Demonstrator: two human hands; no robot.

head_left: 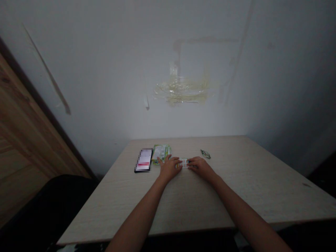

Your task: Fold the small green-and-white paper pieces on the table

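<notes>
A small packet (185,163), pale with green and yellow print, lies near the middle of the table between my two hands. My left hand (168,168) grips its left end with thumb and forefinger, while the other fingers spread toward a larger green-and-white packet (161,152). At the right end, my right hand (202,168) has its fingers closed on the edge. My fingers cover both ends of the small packet, so only its middle shows. Just beyond my right hand lies a little green sachet (205,154).
A phone (144,160) with its screen lit and blurred lies left of the larger packet. The light wooden table (252,189) meets a grey wall (105,87) with peeling tape (183,91). A dark chair-like shape (60,199) stands at the left.
</notes>
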